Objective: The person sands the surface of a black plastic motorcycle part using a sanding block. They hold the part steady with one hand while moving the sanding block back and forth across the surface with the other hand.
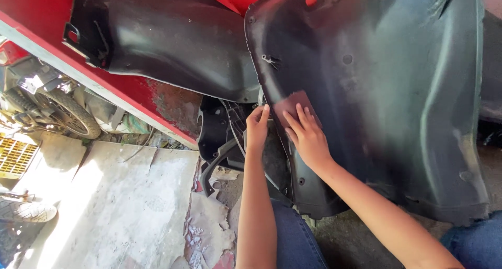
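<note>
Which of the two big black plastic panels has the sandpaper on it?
The right-hand black plastic panel: the right hand presses brownish sandpaper onto it. The other black panel lies untouched.

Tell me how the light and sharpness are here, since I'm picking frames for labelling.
Head view: hard sunlight washes out the concrete floor at lower left; the black plastic panel shows soft sheen, no glare; both hands, left hand and right hand, look sharp; edges bend slightly.

Sunlight falls across a cracked, peeling concrete floor (120, 196), with a motorcycle wheel (70, 115) and a yellow crate (15, 155) at the far edge.
</note>
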